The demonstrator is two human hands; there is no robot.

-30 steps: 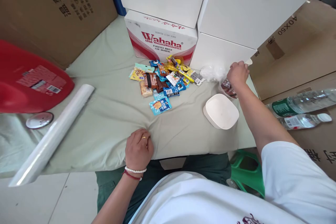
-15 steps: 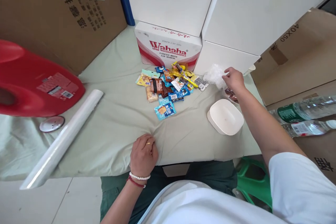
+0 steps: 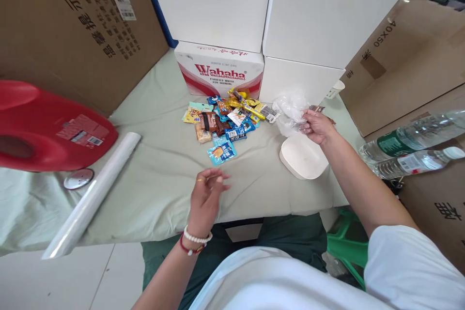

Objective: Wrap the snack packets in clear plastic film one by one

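My right hand [image 3: 317,125] is closed on a crumpled clear plastic bag [image 3: 289,108], held just above the table beyond a white square bowl [image 3: 303,156]. A small dark packet sticks out past its fingers. My left hand [image 3: 208,194] is raised off the pale green cloth [image 3: 160,155] near the front edge, fingers spread and a little blurred, holding nothing. A pile of several small snack packets [image 3: 225,116] lies on the cloth between the hands and a Wahaha carton [image 3: 219,70].
A roll of clear film [image 3: 95,193] lies at the left beside a round metal lid [image 3: 78,178] and a red plastic jug [image 3: 47,128]. White boxes [image 3: 319,19] and brown cartons [image 3: 72,24] wall the back. Two water bottles [image 3: 410,150] lie at right; a green stool [image 3: 347,247] stands below.
My right hand has drawn the plastic bag toward me and lifted it over the bowl. My left hand has risen off the cloth and opened its fingers.
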